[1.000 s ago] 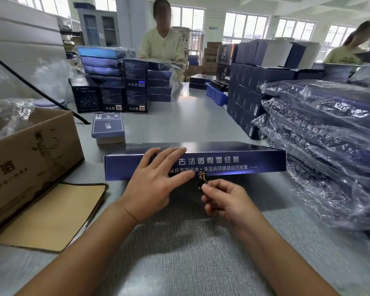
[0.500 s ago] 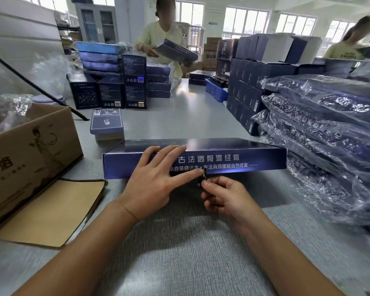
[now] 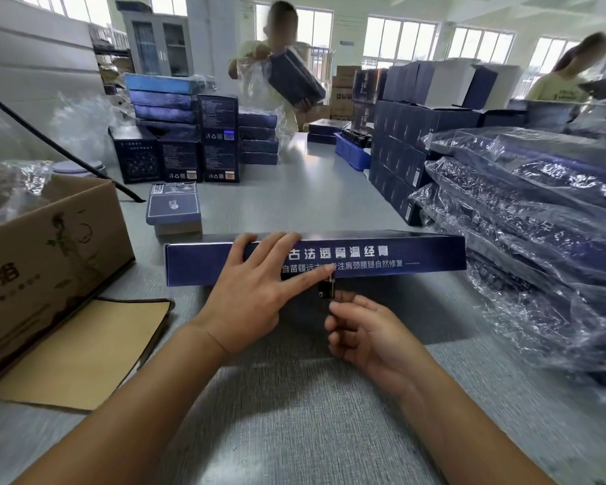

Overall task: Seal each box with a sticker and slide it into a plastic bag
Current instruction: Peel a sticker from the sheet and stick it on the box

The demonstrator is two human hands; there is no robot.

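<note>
Box: the long dark blue box (image 3: 392,257) lies flat on the grey table (image 3: 294,432) right in front of you, printed side facing you.
Sticker: a small dark sticker (image 3: 326,288) sits at the box's lower front edge.
Your left hand (image 3: 256,292): fingers spread flat on the box front, forefinger touching the sticker.
Your right hand (image 3: 368,336): fingers curled, tips pinching the sticker's lower end.
Right of you: bagged boxes (image 3: 539,218) stacked.
Left of you: an open cardboard carton (image 3: 49,253).

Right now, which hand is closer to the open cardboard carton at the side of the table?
Left. The left hand is pressed flat on the blue box, on the side toward the cardboard carton. The right hand holds the sticker farther away.
</note>
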